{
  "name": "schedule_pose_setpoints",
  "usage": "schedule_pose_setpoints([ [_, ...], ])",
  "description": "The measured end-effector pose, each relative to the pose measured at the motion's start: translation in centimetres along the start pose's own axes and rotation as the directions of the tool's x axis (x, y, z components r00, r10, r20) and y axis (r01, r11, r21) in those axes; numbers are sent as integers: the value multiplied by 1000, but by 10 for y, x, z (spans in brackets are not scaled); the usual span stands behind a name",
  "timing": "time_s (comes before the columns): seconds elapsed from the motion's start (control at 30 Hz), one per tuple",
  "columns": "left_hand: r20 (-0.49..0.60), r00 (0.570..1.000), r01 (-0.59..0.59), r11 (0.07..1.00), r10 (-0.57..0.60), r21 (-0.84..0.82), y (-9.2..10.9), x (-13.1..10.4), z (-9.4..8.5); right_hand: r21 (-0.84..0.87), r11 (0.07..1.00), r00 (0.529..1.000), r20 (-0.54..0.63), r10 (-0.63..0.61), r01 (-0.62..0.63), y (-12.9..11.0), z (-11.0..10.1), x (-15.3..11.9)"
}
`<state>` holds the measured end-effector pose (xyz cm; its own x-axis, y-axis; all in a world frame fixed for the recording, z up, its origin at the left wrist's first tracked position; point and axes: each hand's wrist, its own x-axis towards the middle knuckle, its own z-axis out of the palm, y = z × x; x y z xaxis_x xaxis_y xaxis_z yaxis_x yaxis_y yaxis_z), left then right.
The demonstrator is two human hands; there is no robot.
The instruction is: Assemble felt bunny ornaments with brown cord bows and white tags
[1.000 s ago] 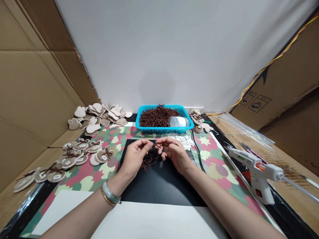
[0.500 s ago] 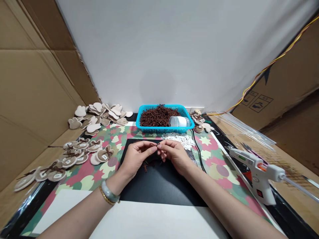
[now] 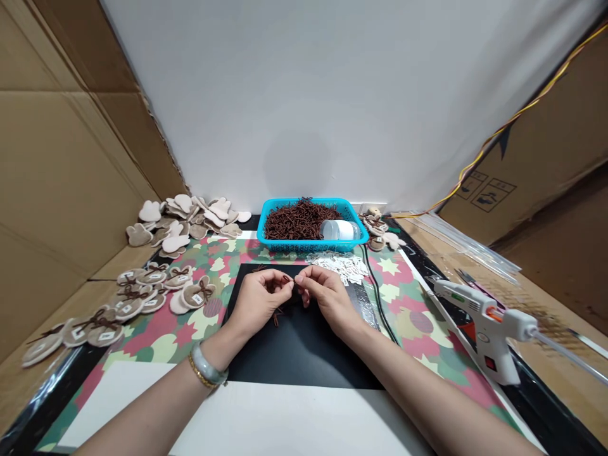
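Observation:
Above a black mat [image 3: 304,361], my left hand [image 3: 259,301] pinches a small brown cord bow [image 3: 285,278] between thumb and forefinger. My right hand [image 3: 329,297] is closed in a pinch at the bow's right side, its fingertips almost meeting the left ones. The fingers cover much of the bow, so its full shape is hidden. More brown bows [image 3: 277,316] lie on the mat, partly behind my left hand. Small white labels [image 3: 346,268] are heaped just beyond my right hand.
A blue basket [image 3: 311,246] of brown bows, with a clear jar [image 3: 339,230], stands at the back. Felt shapes [image 3: 175,243] are piled on the left, near finished pieces with bows [image 3: 198,294]. A white glue gun [image 3: 494,342] rests on the right; a black cable [image 3: 377,297] runs nearby.
The fingertips have parted slightly, and a reddish-brown loop now shows above my left fingers. The whole view has shifted a little.

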<state>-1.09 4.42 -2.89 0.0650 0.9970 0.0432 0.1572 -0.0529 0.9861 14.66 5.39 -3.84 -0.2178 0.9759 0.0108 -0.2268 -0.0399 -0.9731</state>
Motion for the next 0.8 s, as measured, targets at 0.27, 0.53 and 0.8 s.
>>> schedule_pose_setpoints([
  [0.27,59,996,70,991,-64,-114,5,0,-2,88,989,993,22,118,-119,-3,0,-1],
  [0.53,112,989,121,969,-98,-217,5,-2,1,38,999,998,52,19,-21,-6,-3,-1],
  [0.8,88,993,-89,995,84,48,3,-2,-2,52,998,997,64,43,-46,-2,-1,0],
])
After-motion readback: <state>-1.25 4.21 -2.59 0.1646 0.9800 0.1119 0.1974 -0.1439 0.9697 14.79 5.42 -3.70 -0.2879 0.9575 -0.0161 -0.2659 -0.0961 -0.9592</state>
